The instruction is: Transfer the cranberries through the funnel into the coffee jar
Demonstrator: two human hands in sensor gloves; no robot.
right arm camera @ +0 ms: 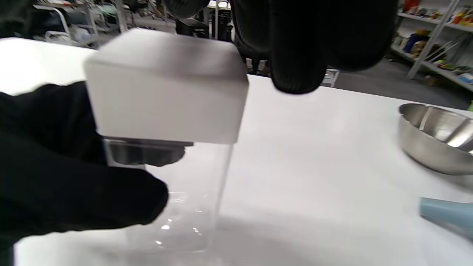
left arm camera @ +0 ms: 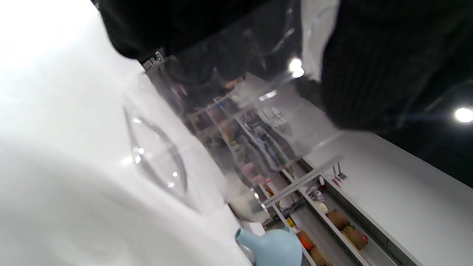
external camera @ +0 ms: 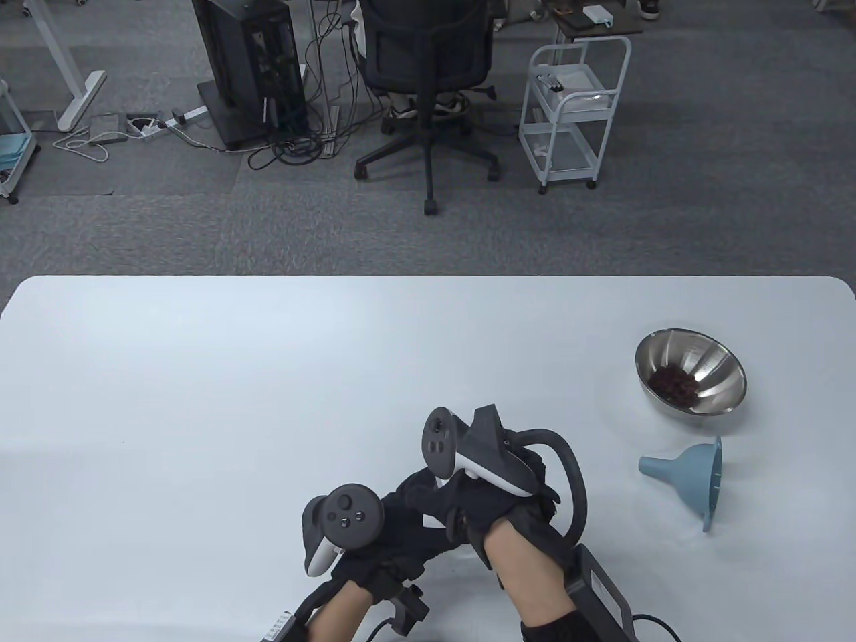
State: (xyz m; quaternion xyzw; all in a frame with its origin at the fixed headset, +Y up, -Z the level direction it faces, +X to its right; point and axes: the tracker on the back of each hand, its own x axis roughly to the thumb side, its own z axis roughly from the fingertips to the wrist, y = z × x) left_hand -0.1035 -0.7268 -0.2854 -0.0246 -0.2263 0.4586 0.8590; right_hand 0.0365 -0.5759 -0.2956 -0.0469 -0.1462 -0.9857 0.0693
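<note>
High table view, close wrist views sharing funnel

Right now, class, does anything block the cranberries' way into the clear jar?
Yes. The white square lid still caps the clear square jar, which the left hand holds. The pale blue plastic funnel lies on its side on the white table, away from the jar.

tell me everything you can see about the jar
The jar is clear and square-sided, apparently glass or plastic, and looks empty. A boxy white lid still sits on top. It stands upright on the white table. The left hand grips its side; the right hand's fingers hover by the lid.
</note>
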